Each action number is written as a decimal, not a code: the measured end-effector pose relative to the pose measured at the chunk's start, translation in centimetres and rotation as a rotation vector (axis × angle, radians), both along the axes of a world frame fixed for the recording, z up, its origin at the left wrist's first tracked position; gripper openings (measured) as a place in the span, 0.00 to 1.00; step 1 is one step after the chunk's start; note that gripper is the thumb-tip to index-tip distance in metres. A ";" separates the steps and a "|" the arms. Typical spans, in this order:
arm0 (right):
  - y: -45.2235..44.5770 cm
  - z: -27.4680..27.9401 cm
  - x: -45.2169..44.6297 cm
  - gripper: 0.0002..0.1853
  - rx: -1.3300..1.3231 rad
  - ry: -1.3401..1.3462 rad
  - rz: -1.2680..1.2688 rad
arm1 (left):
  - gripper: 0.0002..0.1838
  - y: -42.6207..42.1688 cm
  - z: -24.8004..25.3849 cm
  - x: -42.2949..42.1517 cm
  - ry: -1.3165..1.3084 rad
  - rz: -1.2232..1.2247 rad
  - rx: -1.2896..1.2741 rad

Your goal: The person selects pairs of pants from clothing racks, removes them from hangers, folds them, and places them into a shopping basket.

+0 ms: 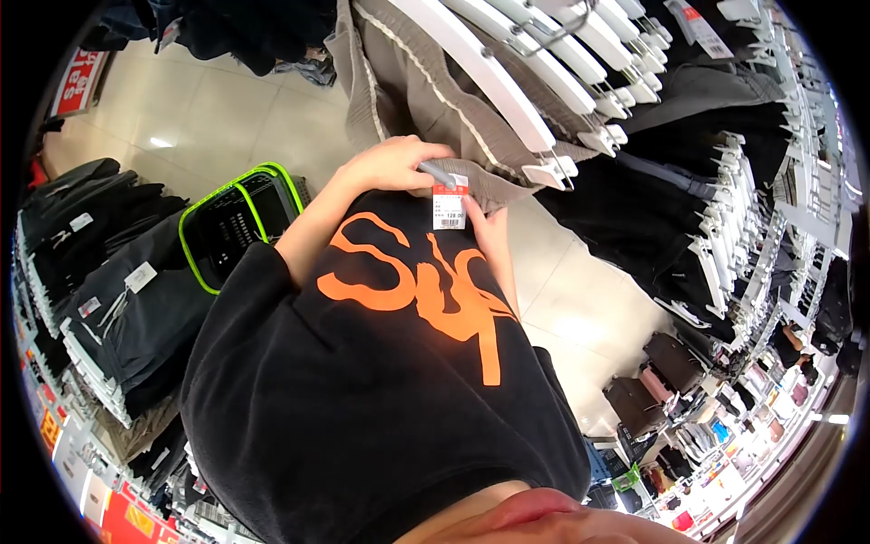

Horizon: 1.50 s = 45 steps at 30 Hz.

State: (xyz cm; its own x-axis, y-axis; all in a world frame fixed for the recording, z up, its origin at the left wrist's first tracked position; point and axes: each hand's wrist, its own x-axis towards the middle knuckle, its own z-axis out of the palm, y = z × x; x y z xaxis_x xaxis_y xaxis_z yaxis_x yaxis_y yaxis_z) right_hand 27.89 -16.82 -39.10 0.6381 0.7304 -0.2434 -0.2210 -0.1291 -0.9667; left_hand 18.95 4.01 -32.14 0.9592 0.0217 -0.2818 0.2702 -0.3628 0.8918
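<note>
At the top middle of the frame, the left hand [390, 168] pinches the waist of the grey-brown pants [494, 188]; the right hand [489, 238] is partly hidden, so I can't tell its grip. The step looks like holding the price tag [449, 210] face up; the next move calls for steady fingers.

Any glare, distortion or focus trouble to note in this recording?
Head view: strong fisheye distortion inside a black surround; same head view: white glare on the pale floor tiles; head view again: price tag fairly sharp, its finest print too small to read.
</note>
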 end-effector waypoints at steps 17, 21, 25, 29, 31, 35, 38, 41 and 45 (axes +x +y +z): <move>5.7 8.7 -7.7 0.10 0.175 0.324 -0.114 | 0.22 5.0 -0.4 -0.6 -0.061 -0.047 -0.777; 5.4 6.7 -7.8 0.11 0.150 0.240 -0.081 | 0.23 5.6 -0.5 -1.0 -0.003 -0.029 -0.838; 6.3 7.8 -9.2 0.11 0.148 0.284 -0.144 | 0.22 6.1 -1.1 -1.7 0.032 -0.059 -0.869; 6.5 7.5 -10.5 0.11 0.125 0.268 -0.148 | 0.23 6.4 -0.8 -2.4 0.008 -0.081 -0.855; 6.6 7.5 -11.2 0.12 0.102 0.273 -0.168 | 0.24 6.4 -1.0 -2.7 0.035 -0.099 -0.822; 6.9 7.6 -12.1 0.11 0.049 0.233 -0.219 | 0.24 6.7 -1.0 -3.2 0.018 -0.155 -0.819; 6.9 7.3 -12.7 0.11 0.051 0.191 -0.235 | 0.24 6.7 -0.8 -3.8 -0.022 -0.176 -0.873; 6.7 7.0 -13.3 0.11 0.064 0.116 -0.243 | 0.24 6.6 -0.9 -4.4 -0.020 -0.192 -0.885; 6.4 6.4 -13.8 0.11 0.077 0.096 -0.244 | 0.24 6.5 0.1 -5.3 -0.019 -0.196 -0.802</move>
State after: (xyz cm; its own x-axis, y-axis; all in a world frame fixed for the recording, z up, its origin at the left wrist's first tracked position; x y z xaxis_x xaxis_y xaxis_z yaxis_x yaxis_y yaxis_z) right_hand 14.10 -10.41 -32.67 0.7745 0.5764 -0.2608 -0.3276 0.0128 -0.9447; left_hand 13.68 10.49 -32.05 0.9295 -0.3473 -0.1239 0.2503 0.3475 0.9036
